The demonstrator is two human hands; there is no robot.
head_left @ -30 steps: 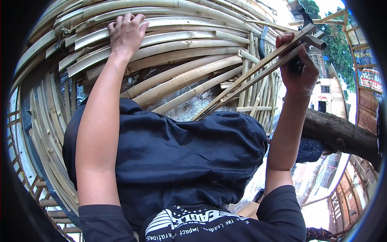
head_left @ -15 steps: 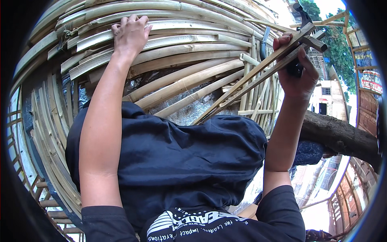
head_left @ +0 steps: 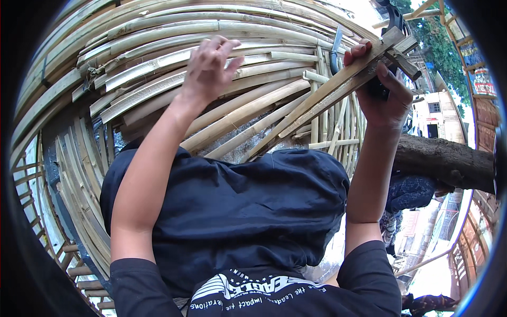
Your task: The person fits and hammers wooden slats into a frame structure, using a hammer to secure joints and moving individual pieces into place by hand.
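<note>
Far to my left, the curved bamboo frame [head_left: 68, 174] sweeps round in long split strips, its ribs running down toward the lower left edge where short rungs [head_left: 74, 259] cross them. Above that, broad bamboo slats [head_left: 158, 31] arch across the top of the frame, one over another. My left hand [head_left: 208, 66] is raised against those slats near the frame's upper middle, fingers [head_left: 222, 47] loosely spread and half curled, closed on nothing; the fingertips look to be at or just off the surface of a slat, and I cannot tell which. My left forearm runs down from there to the dark blue cloth [head_left: 237, 211] bunched across my front, which covers the lower middle of the frame. To the right of the cloth, several straight bamboo strips [head_left: 253, 116] slant up from the middle toward the upper right. My right hand [head_left: 383, 92] is wrapped around a bundle of flat bamboo sticks [head_left: 338, 87] at the frame's upper right corner, thumb over the top and fingers tight underneath, with a dark object [head_left: 377, 87] pressed in the same grip that I cannot make out clearly. Just beside that hand a thin metal blade [head_left: 336, 45] stands upright among the slats. Farther right, a thick rough log [head_left: 449, 161] lies across, with buildings [head_left: 438, 113] and green leaves [head_left: 433, 37] beyond it.
</note>
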